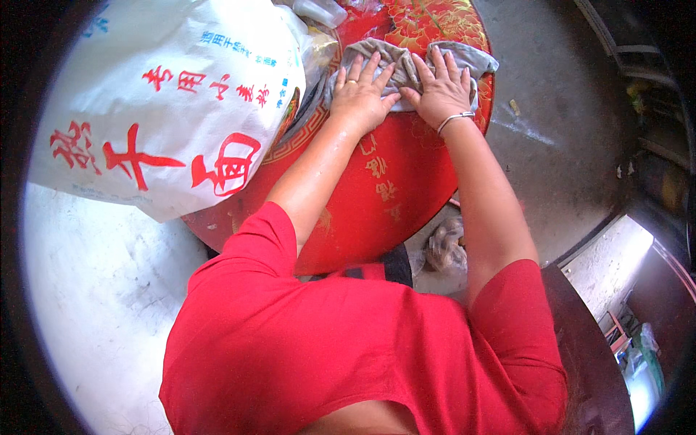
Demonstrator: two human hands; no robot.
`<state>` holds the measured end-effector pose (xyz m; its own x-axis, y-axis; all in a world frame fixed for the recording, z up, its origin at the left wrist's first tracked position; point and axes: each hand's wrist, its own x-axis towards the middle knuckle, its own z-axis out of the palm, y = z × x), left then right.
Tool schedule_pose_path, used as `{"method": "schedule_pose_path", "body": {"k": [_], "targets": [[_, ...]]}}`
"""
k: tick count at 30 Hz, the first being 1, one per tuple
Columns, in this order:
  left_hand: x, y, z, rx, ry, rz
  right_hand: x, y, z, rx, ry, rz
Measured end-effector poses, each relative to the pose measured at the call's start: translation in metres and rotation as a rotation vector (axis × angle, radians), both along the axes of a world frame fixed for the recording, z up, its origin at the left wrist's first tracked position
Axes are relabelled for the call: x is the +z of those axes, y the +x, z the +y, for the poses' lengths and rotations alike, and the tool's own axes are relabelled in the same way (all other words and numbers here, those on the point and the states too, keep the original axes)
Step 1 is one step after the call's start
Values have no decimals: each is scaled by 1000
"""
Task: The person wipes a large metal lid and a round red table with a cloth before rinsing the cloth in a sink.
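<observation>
A damp-looking grey cloth (474,58) lies bunched and creased on a round red tabletop (348,217) with gold floral print. My left hand (361,98), wearing a ring, rests palm down on the cloth's left part with the fingers spread. Beside it my right hand (445,93), with a silver bangle at the wrist, presses flat on the right part near the table's edge. Both thumbs point inward and nearly meet. Neither hand's fingers are curled around the cloth, and the palms hide some of it.
A large white sack (179,109) bearing red and blue writing covers the table's left side. Clear plastic packaging (321,13) lies beyond it. Under the table's right edge, a plastic bag (447,244) sits on the grey concrete floor (544,179). A dark round surface (587,348) curves at lower right.
</observation>
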<state>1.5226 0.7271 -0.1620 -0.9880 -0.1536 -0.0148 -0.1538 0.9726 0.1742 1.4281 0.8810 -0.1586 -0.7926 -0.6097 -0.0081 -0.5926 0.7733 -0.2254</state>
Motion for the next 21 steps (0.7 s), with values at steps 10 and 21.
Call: {"method": "schedule_pose_path", "body": {"k": [10, 21], "targets": [[24, 184, 33, -140, 125, -120, 4, 194, 53, 184, -170, -104], [39, 237, 25, -275, 182, -407, 8, 248, 78, 322, -248, -193]]}}
